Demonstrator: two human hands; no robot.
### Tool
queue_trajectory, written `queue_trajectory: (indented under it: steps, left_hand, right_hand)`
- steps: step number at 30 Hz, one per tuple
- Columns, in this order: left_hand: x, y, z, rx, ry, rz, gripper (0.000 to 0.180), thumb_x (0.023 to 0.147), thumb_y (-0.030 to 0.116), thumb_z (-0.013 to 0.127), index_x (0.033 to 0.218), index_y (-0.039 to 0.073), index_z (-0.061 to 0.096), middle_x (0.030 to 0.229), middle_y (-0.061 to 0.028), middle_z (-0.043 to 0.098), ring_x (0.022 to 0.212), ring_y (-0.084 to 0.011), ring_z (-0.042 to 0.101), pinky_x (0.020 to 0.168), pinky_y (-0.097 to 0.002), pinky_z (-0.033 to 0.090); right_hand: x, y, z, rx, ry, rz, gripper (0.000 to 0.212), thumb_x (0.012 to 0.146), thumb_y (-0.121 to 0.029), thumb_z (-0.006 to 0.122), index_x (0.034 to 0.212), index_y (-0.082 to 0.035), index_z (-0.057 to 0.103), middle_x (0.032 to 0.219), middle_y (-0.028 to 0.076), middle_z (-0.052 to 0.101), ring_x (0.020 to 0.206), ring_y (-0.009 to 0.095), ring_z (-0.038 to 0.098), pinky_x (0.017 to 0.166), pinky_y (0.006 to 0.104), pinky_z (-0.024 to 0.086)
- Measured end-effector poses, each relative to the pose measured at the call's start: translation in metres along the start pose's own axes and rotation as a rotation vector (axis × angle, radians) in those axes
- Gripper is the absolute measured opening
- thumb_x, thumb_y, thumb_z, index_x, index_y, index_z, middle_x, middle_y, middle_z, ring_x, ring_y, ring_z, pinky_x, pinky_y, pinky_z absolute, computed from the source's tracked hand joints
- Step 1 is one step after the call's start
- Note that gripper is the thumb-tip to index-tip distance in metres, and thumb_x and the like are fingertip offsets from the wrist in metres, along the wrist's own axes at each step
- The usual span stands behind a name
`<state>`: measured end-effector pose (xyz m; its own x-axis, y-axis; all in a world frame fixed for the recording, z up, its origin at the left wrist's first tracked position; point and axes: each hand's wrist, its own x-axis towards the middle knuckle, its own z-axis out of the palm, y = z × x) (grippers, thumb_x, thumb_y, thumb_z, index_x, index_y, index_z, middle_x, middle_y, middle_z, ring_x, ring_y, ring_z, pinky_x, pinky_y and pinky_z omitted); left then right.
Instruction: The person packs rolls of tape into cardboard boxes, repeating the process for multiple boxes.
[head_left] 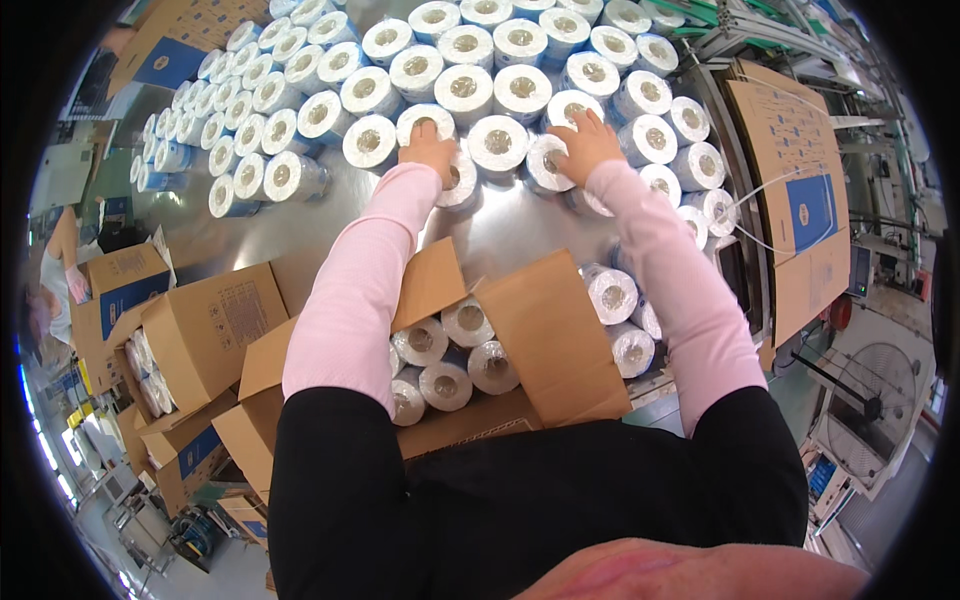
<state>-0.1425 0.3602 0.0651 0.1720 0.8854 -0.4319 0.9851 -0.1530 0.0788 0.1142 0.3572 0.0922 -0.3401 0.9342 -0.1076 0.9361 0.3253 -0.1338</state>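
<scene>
Many plastic-wrapped toilet paper rolls stand close together on a metal table. My left hand [429,152] is closed over a toilet paper roll [411,116], its fingers bent across the top by the core. Farther right, my right hand [589,149] grips the top of another roll [562,104], with its thumb over a neighbouring roll [545,172]. One roll [498,140] stands between my hands, touched by neither. Below my forearms, an open cardboard box [550,345] has several rolls [445,384] inside. My palms are hidden from view.
The shiny metal table [300,232] carries the rolls. More filled cardboard boxes [215,325] stand at left, near another person's gloved hand [77,284]. A large flattened carton [795,200] and metal machine frames border the right side. A fan [868,405] is at lower right.
</scene>
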Motion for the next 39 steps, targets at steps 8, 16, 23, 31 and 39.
queue_trajectory:
  steps: [8, 16, 23, 31, 39]
  left_hand:
    - [-0.016, -0.049, 0.002, -0.421, 0.126, -0.111, 0.042, 0.067, 0.033, 0.071, 0.106, 0.017, 0.066, 0.093, -0.0108, 0.064, 0.089, -0.0274, 0.061, 0.080, -0.0353, 0.048]
    - [-0.255, -0.078, -0.095, -1.876, 0.397, 0.250, 0.029, 0.085, 0.017, 0.064, 0.109, 0.003, 0.059, 0.101, -0.0093, 0.065, 0.089, -0.0173, 0.063, 0.079, -0.0295, 0.051]
    - [-0.474, -0.130, -0.065, -1.175, 0.006, 0.062, 0.025, 0.074, 0.016, 0.071, 0.093, 0.005, 0.060, 0.102, -0.0099, 0.058, 0.098, -0.0230, 0.058, 0.083, -0.0343, 0.048]
    - [-0.488, -0.121, 0.061, -0.335, -0.209, 0.021, 0.041, 0.066, 0.017, 0.071, 0.105, 0.008, 0.066, 0.118, -0.0231, 0.056, 0.104, -0.0379, 0.056, 0.089, -0.0404, 0.045]
    - [-0.298, -0.075, -0.062, -1.110, -0.180, 0.128, 0.027, 0.087, 0.010, 0.057, 0.112, 0.002, 0.063, 0.090, -0.0058, 0.067, 0.081, -0.0104, 0.061, 0.073, -0.0254, 0.049]
  right_hand:
    - [0.016, -0.013, 0.051, -0.060, -0.193, 0.230, 0.047, 0.075, -0.038, 0.064, 0.119, -0.024, 0.061, 0.119, 0.014, 0.053, 0.119, 0.031, 0.045, 0.104, 0.0467, 0.029]
    - [-0.014, 0.025, -0.032, 0.938, -0.214, 0.206, 0.046, 0.078, -0.041, 0.061, 0.113, -0.011, 0.063, 0.120, 0.016, 0.059, 0.107, 0.029, 0.058, 0.089, 0.0393, 0.047]
    - [-0.150, -0.193, -0.181, 1.817, -0.806, -0.410, 0.047, 0.079, -0.033, 0.062, 0.117, -0.005, 0.060, 0.116, 0.014, 0.061, 0.098, 0.026, 0.061, 0.083, 0.0356, 0.049]
    - [-0.242, -0.356, 0.004, 0.248, -0.334, -0.995, 0.030, 0.072, -0.024, 0.067, 0.097, -0.009, 0.069, 0.108, 0.017, 0.056, 0.109, 0.035, 0.050, 0.091, 0.0446, 0.038]
    - [-0.140, -0.191, -0.107, 0.996, 0.120, -0.330, 0.032, 0.076, -0.010, 0.063, 0.108, -0.007, 0.063, 0.108, 0.013, 0.063, 0.101, 0.033, 0.059, 0.087, 0.0401, 0.048]
